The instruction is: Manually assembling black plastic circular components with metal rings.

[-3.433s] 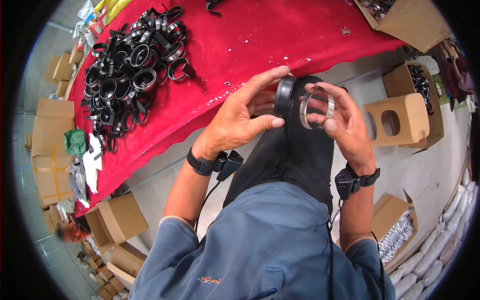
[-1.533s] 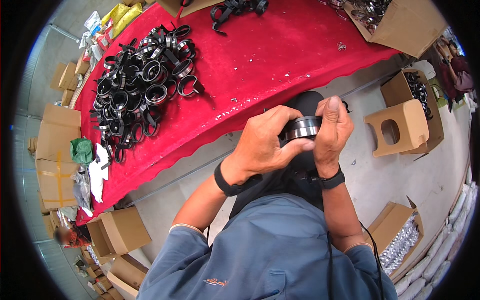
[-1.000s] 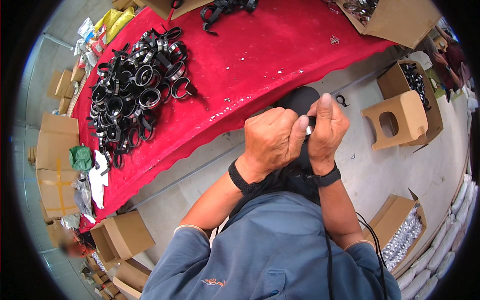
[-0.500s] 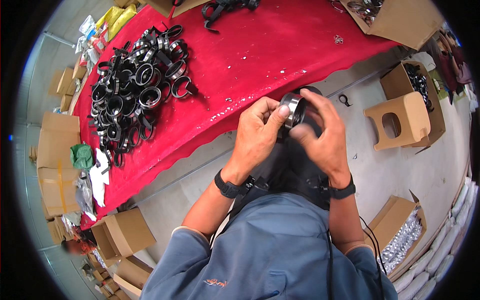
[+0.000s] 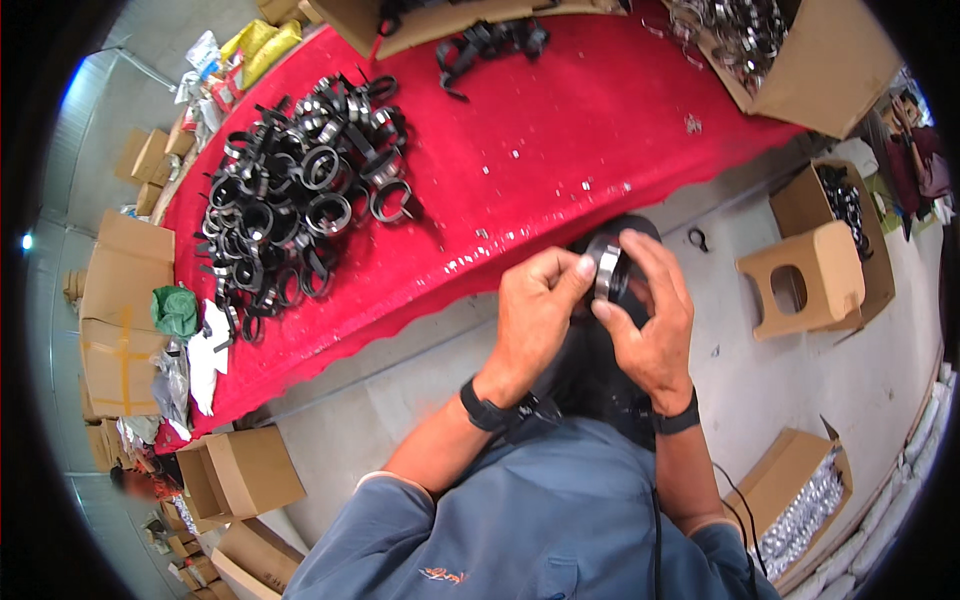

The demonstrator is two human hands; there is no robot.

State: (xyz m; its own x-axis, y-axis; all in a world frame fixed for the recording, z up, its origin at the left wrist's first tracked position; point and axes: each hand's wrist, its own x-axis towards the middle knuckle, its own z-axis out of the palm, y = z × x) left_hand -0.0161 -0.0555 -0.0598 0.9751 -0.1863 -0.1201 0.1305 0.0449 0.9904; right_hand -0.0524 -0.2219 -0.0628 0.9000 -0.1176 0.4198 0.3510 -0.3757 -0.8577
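Observation:
Just past the table's near edge, both hands hold a black ring with a shiny metal band (image 5: 607, 272). My left hand (image 5: 533, 308) grips its left side, thumb pressed on the band. My right hand (image 5: 655, 325) is curled round the right side, with fingers over the top and the thumb at the lower edge. Fingers partly cover the ring. Many similar black rings with metal bands lie in a heap (image 5: 300, 195) on the left of the red-covered table (image 5: 560, 130).
At the table's far side are an open carton (image 5: 450, 25), loose black clamps (image 5: 490, 48) and a carton of metal bands (image 5: 815, 70). A cardboard box with black parts (image 5: 875, 215) stands on the floor at right, near a fallen black ring (image 5: 697, 239). Another carton (image 5: 790, 470) holds silvery wrapped pieces.
The view has shifted, so the table and heap sit lower in the picture. My right thumb, blurred before, now rests at the ring's edge, and the ring has turned slightly.

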